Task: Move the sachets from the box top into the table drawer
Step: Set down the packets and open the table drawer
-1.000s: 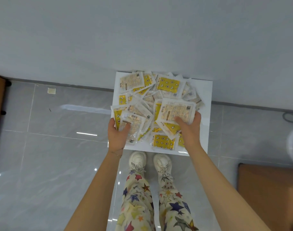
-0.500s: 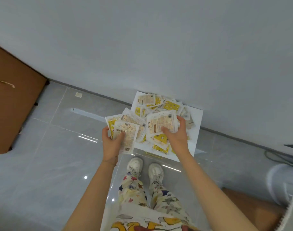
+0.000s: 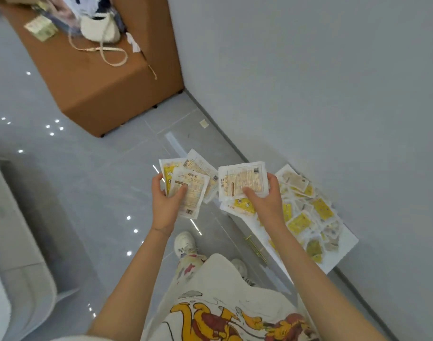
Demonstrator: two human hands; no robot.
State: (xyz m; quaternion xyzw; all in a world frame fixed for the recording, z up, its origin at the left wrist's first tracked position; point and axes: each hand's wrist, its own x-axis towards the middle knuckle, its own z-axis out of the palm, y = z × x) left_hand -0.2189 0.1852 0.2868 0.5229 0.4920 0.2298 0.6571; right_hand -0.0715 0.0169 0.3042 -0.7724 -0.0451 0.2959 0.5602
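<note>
Left grip [image 3: 165, 205] and right grip [image 3: 264, 203] both pinch sachets [image 3: 240, 178].

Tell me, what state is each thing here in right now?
Left hand, gripping fanned sachets above the floor.
Right hand, gripping stacked sachets, held in the air.
Loose sachets, heaped on the box top.
Brown cabinet, cluttered on top; no open drawer visible.

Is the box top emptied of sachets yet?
Not empty: a heap of sachets covers most of the box top.
</note>
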